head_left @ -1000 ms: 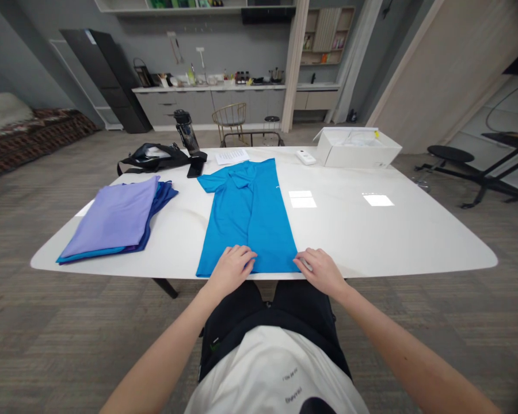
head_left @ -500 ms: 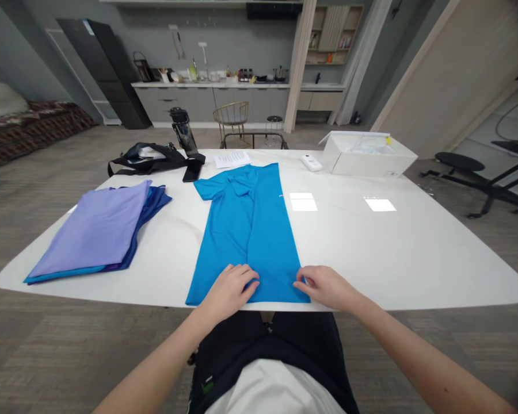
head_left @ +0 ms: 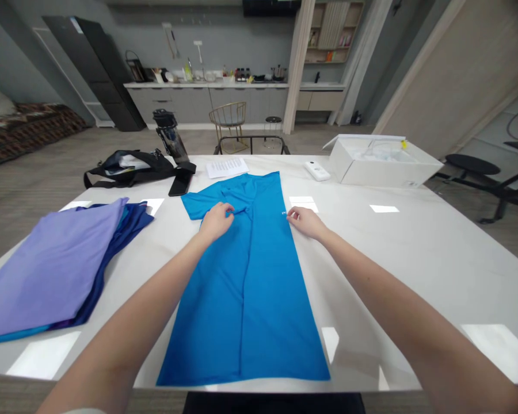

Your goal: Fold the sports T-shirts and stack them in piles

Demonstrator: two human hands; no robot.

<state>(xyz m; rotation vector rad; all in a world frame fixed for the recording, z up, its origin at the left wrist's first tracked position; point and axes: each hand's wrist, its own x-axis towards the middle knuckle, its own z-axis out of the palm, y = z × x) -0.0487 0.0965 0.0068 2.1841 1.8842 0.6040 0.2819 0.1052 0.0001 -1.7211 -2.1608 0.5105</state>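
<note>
A blue short-sleeved shirt (head_left: pixel 271 299) lies on the table with its right side folded inward lengthwise, the hem toward me and one sleeve pointing left. My left hand (head_left: pixel 217 222) is on the shirt just below that sleeve, fingers curled against the thumb and closed on the cloth. At the shirt's folded right edge, beside a small white mark, my right hand (head_left: pixel 305 222) pinches the fabric between thumb and fingers. Over to the left rests a stack of folded clothes, a lilac garment (head_left: pixel 56 259) on top with blue and navy ones beneath.
Along the far side of the white table (head_left: pixel 371 270) are a black bag (head_left: pixel 133 167), a dark bottle (head_left: pixel 171 138), a phone (head_left: pixel 181 181), a printed sheet (head_left: pixel 227 168), a small white device (head_left: pixel 316 171) and an open white box (head_left: pixel 382 164). A chair (head_left: pixel 228 118) stands beyond.
Both hands have moved away from me, from near the hem up to the shirt's upper part. The view has shifted closer over the table.
</note>
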